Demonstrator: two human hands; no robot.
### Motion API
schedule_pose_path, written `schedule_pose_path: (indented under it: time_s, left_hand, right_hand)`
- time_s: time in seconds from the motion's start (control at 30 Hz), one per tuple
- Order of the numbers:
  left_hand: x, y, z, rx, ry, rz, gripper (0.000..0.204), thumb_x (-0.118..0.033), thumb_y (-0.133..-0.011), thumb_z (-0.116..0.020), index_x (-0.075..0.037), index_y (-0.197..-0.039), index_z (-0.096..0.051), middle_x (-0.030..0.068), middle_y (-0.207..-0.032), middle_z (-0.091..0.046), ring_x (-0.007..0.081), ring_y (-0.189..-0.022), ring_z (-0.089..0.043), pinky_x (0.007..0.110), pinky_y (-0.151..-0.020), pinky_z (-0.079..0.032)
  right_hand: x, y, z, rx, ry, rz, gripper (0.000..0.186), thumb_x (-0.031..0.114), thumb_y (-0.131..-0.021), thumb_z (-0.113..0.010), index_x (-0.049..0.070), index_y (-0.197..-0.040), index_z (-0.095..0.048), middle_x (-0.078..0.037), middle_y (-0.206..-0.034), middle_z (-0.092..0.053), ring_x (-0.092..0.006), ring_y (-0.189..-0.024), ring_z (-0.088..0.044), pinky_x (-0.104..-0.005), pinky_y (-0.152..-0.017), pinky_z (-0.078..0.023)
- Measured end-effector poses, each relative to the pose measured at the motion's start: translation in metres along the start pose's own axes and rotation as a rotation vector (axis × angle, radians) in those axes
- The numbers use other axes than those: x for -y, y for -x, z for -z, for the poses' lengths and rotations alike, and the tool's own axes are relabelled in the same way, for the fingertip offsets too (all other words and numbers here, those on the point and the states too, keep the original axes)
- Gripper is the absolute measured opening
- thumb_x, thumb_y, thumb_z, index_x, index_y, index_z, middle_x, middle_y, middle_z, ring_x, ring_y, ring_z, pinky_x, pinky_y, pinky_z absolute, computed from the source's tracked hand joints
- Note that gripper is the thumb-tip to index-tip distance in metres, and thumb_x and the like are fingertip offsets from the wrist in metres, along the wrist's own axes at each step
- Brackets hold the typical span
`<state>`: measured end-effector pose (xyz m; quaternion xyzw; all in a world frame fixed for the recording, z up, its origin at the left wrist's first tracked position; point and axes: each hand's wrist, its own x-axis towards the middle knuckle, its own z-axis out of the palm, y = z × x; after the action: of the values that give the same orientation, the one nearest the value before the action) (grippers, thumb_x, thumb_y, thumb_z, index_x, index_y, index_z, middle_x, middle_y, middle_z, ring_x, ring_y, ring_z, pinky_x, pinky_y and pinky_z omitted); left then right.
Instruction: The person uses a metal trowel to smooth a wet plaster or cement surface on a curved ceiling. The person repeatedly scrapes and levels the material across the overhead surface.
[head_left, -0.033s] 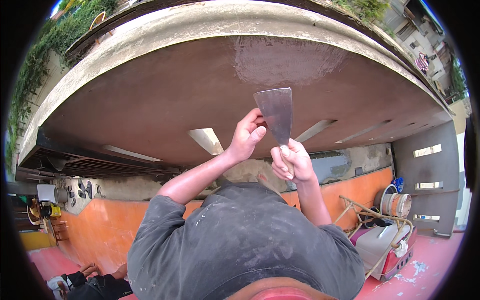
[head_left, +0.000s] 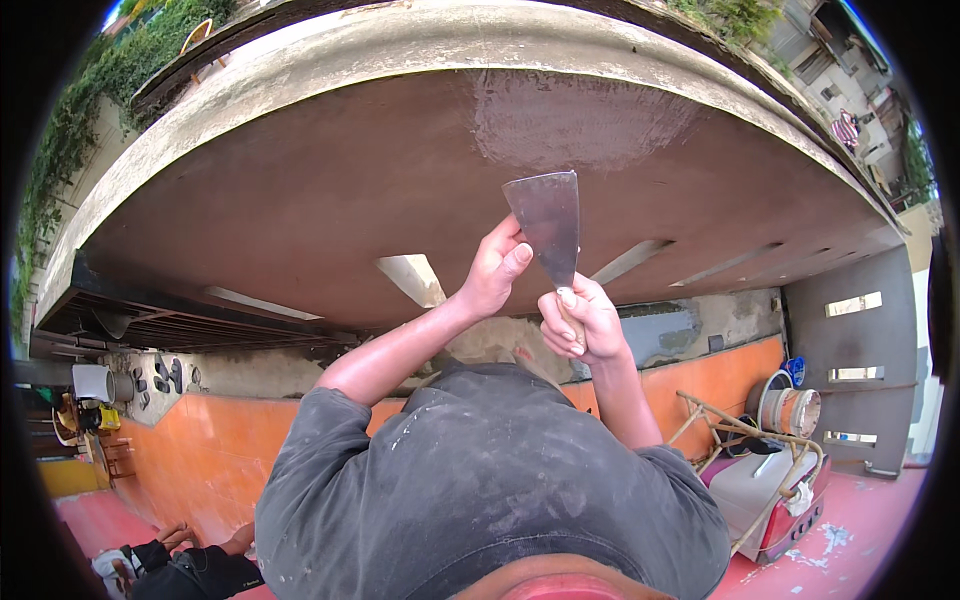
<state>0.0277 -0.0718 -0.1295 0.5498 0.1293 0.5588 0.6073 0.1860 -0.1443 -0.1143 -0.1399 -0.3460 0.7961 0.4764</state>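
My right hand (head_left: 588, 322) grips the pale handle of a putty knife (head_left: 550, 225). Its wide, dark metal blade points up, with the broad edge toward the wall. Beside the blade's left edge is my left hand (head_left: 495, 268), thumb raised and apart from the fingers. Its fingertips reach behind the blade and are partly hidden; whether they press on it I cannot tell. Beyond the blade stands a brown plastered wall (head_left: 300, 200). A lighter, streaked patch of coating (head_left: 570, 120) covers its upper middle.
Slots such as a wide opening (head_left: 412, 280) pierce the wall. A pale ledge (head_left: 400, 48) runs along its top. At right are a bucket (head_left: 790, 410) and a tubular metal frame (head_left: 800, 460) against a grey and red case (head_left: 755, 495). Another person (head_left: 190, 570) is at lower left.
The putty knife and both hands sit very slightly higher and farther left in view. Both hands keep their positions on or beside the knife.
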Motion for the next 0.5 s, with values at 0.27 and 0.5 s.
schedule_pose_path:
  time_s: [0.27,0.5]
  left_hand:
    - [-0.012,-0.045,-0.007,-0.082,0.324,0.389,0.061,-0.055,-0.108,-0.034,0.002,-0.108,-0.056,0.0124,-0.069,-0.064,0.0196,-0.063,-0.063,0.034,-0.067,-0.055]
    - [-0.004,-0.050,-0.024,-0.250,0.272,0.315,0.058,-0.054,-0.106,-0.044,0.002,-0.100,-0.059,0.0101,-0.064,-0.061,0.0154,-0.053,-0.059,0.030,-0.052,-0.050]
  right_hand:
    - [-0.004,-0.036,0.018,0.027,-0.113,-0.010,0.014,0.024,-0.110,-0.041,0.011,-0.105,-0.043,-0.001,-0.056,-0.040,-0.0085,-0.036,-0.035,-0.0227,-0.034,-0.032]
    - [0.011,-0.034,0.035,-0.010,-0.083,-0.089,0.014,0.020,-0.110,-0.041,0.019,-0.096,-0.043,-0.002,-0.055,-0.041,-0.0086,-0.034,-0.033,-0.0231,-0.031,-0.030]
